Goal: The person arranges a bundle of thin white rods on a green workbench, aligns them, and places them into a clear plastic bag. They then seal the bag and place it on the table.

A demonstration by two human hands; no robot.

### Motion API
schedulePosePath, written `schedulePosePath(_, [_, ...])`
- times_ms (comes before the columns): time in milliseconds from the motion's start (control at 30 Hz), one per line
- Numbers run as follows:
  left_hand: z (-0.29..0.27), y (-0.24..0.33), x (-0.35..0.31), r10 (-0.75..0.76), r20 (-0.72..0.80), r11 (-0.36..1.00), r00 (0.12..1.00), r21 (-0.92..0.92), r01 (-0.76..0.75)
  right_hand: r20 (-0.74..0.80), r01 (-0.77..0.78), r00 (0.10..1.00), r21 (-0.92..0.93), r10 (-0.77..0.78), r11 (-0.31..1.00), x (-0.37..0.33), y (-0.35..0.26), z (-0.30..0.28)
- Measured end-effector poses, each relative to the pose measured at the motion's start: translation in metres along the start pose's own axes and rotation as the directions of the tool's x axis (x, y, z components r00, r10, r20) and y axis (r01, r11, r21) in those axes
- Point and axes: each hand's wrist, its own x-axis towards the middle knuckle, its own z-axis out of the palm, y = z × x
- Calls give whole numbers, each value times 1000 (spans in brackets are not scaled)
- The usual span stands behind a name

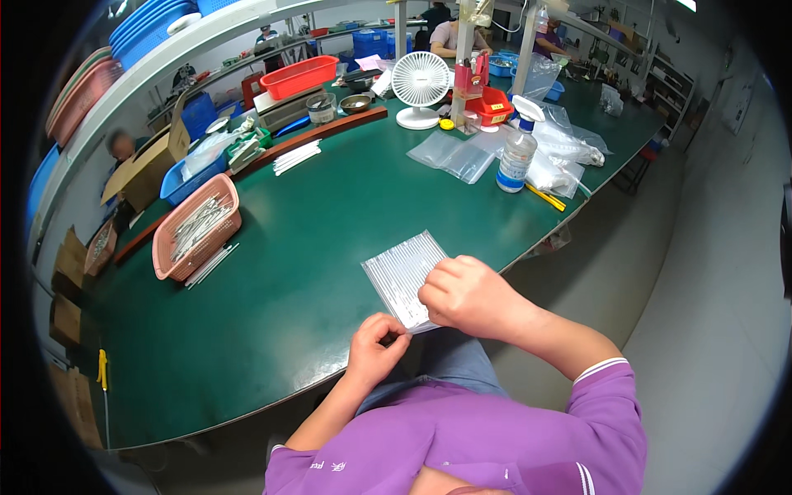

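A flat clear plastic bag [400,272] lies at the near edge of the green table, with a row of thin white rods side by side inside it. My left hand [377,350] pinches the bag's near left corner between thumb and fingers. Over the bag's right side is my right hand [470,295], its fingers curled closed. Whatever sits in those right fingers is hidden beneath them. Farther left, a pink basket [231,216] holds a heap of similar thin rods, and a few white rods [213,266] lie beside it on the table.
Another bundle of white rods [297,157] lies toward the back. A spray bottle [516,157], clear plastic bags [458,154] and a yellow pen-like tool [545,196] are at the right. Behind stand a white fan [421,82] and a red tray [299,76]. Other people sit farther off.
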Motion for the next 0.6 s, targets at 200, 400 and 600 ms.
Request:
schedulePosePath(200, [0,4,1,89,3,992,996,92,-89,51,-79,996,268,68,960,-21,-14,37])
schedulePosePath(400, [-6,13,4,181,19,961,983,211,-181,30,-100,995,260,96,960,-29,-18,64])
schedulePosePath(600, [-7,13,5,202,45,939,978,276,-206,-123,-52,988,292,91,955,-30,-18,76])
